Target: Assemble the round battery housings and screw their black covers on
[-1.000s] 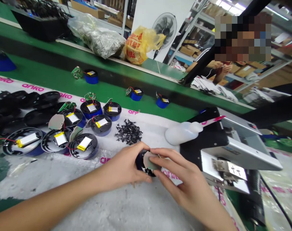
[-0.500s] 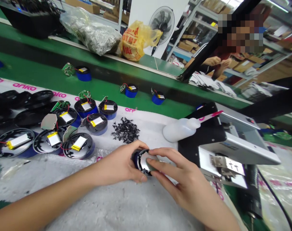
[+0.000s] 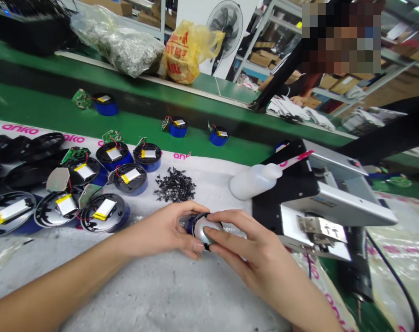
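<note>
A small round blue-and-black housing [image 3: 199,227] with a silvery plate on top sits between both hands over the white foam sheet [image 3: 161,286]. My left hand [image 3: 168,230] curls round its left side, thumb underneath and fingers over the top. My right hand [image 3: 254,258] closes on it from the right, fingertips pressing on the silvery plate. Just beyond lies a heap of small black plastic clips [image 3: 174,184].
Several round housings with yellow-tagged batteries [image 3: 102,210] lie at left beside black covers [image 3: 22,147]. A white squeeze bottle [image 3: 256,180] leans on a black-and-grey machine [image 3: 320,203] at right. More blue units [image 3: 178,127] ride the green conveyor [image 3: 57,115]; a person works beyond it.
The view has drifted, so everything sits slightly lower-left. My right fingers have shifted over the silvery plate, now covering more of the housing.
</note>
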Motion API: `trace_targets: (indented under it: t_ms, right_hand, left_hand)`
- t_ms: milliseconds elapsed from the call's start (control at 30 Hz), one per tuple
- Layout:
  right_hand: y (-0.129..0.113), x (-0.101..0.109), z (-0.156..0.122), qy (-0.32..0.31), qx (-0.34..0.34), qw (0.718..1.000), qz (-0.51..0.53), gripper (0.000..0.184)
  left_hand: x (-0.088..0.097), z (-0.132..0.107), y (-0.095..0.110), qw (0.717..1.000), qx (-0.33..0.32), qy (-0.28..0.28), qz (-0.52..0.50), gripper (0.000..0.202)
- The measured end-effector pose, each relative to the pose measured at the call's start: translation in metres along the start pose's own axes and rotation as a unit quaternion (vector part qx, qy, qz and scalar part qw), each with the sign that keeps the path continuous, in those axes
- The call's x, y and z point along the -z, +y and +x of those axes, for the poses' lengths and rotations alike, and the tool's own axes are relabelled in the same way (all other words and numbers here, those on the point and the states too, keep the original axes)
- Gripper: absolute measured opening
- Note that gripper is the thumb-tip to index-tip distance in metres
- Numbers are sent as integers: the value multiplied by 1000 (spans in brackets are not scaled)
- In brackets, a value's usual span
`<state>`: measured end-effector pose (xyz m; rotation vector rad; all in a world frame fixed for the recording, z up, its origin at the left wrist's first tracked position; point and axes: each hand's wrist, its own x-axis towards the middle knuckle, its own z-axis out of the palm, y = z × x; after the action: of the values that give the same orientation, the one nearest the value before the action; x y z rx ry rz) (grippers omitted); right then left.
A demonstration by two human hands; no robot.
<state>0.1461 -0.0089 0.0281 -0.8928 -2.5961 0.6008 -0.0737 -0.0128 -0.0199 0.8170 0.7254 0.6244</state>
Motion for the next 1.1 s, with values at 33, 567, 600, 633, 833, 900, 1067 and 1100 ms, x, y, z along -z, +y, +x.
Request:
trace_targets:
  t_ms: [33, 567, 600, 633, 833, 900, 1067, 1100]
  right_hand:
    - [0, 0, 0, 0, -1, 1000, 2, 26]
    - [-8, -4, 0, 15, -72, 997, -27, 34]
    - [-9, -3, 0, 4, -75, 997, -32, 34]
    - [-9, -2, 0, -7, -75, 997, -35, 33]
    - [-9, 3, 0, -41, -72, 996, -26, 27]
    - [-10, 3, -1, -31, -67, 997, -28, 26]
    - [-9, 2, -3, -26, -75, 997, -14, 33]
    - [-9, 1, -3, -27, -76, 997, -14, 37]
  left_hand:
    - [0, 0, 1, 1000, 1, 1, 0, 53]
    - [-19, -3, -4, 989, -10, 121, 83, 46]
    - [-19, -3, -4, 990, -6, 117, 77, 46]
    - [-19, -3, -4, 991, -3, 115, 73, 46]
    - [-23, -2, -3, 987, -2, 139, 84, 41]
    - [-25, -2, -3, 985, 1, 152, 85, 41]
    - [-28, -1, -1, 987, -1, 144, 72, 37]
    - [-28, -1, 0, 987, 0, 142, 71, 37]
